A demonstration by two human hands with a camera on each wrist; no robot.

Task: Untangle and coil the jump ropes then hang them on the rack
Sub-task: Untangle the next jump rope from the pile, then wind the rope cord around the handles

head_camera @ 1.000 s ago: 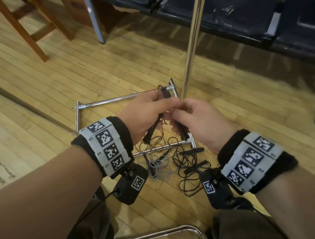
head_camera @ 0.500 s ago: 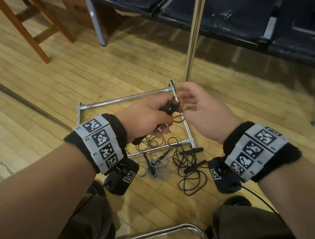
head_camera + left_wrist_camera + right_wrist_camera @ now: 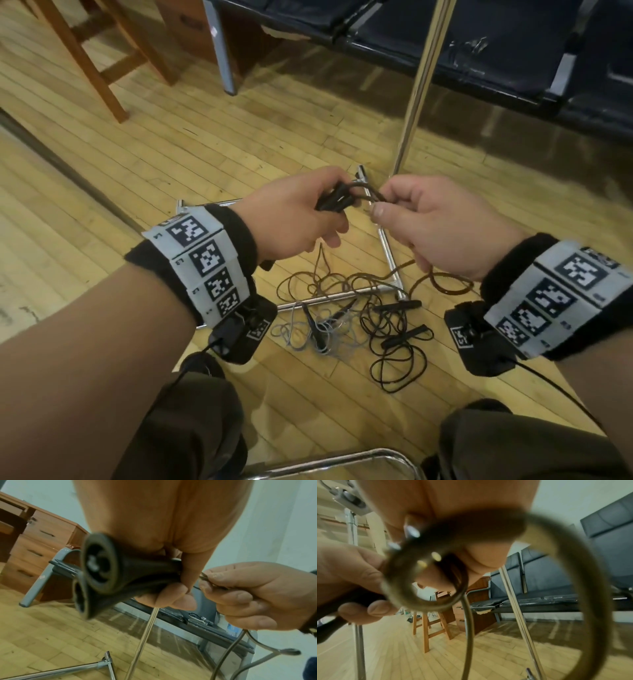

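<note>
Left hand (image 3: 298, 216) grips both black handles (image 3: 334, 202) of the brown rope (image 3: 346, 284) side by side, their long axis pointing toward the right hand (image 3: 442, 226). The right hand, just beside, pinches the cord where it leaves the handles; the slack drops to the floor (image 3: 239, 144) below and between the hands, across the rack's (image 3: 416, 85) base. Coiling likely proceeds by the right hand drawing loops toward the left. Two other ropes (image 3: 387, 329) lie tangled alongside.

Brown rope (image 3: 363, 192) held up; others (image 3: 359, 325) tangled on floor.
</note>
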